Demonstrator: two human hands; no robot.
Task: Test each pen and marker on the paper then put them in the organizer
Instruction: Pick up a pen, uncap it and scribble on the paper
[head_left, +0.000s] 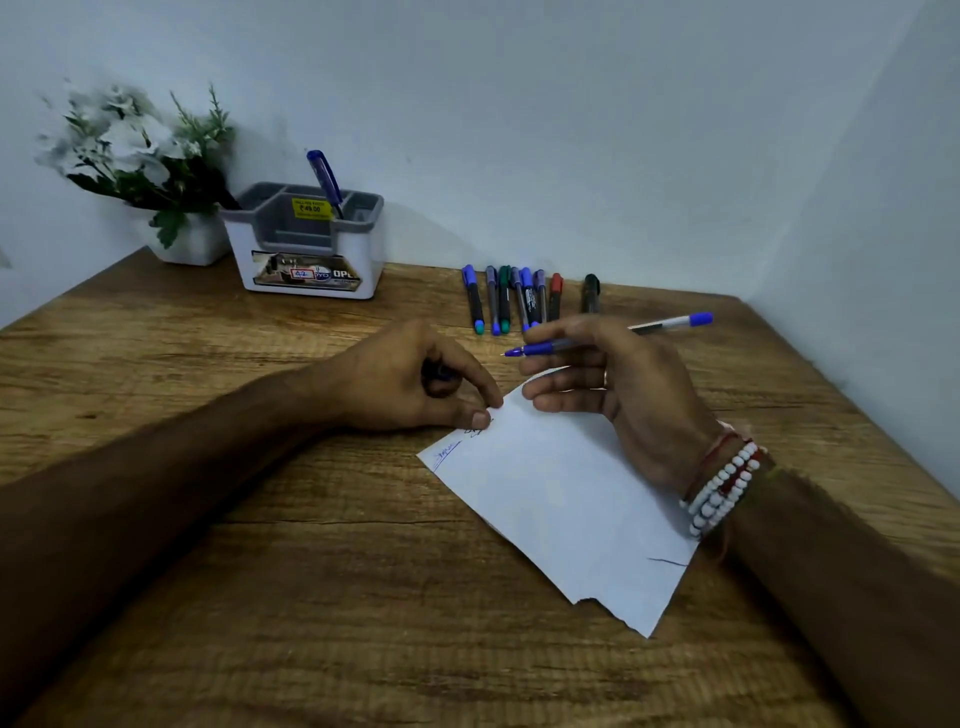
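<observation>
While the worktop (311, 571) shows rough, strongly grained brown wood, the paper (561, 499) lying on it beneath the right hand (613, 384) is smooth and white, a slanted sheet with a ragged torn notch on its near edge; blue scribbles (448, 451) sit just nearer us than the left hand (415, 379), too small for us to read. A band of white and red beaded bracelets (722, 488) circles the right wrist.

Beyond both hands we see a row of pens and markers (519, 301), slim plastic barrels with blue, green, red and black caps, lying side by side; the near ends of some are hidden behind the right fingers. Far beyond the left hand stands the organizer (239, 249), a rounded white box with a grey compartmented insert and a yellow sticker (311, 209); a second blue pen (324, 179) leans upright inside it, though we cannot tell in which compartment. Further left, a plant (135, 140) with white flowers in a white pot (192, 244) is blurred.

We find the right hand half open, thumb and forefinger pinching a clear-barrelled blue pen (550, 347), uncapped tip pointing toward the left hand, the other fingers loosely bent; the pen is held above the paper's far corner. The left hand is curled tight around a small dark thing (439, 373) that we cannot make out; its thumb tip touches the paper's edge.
</observation>
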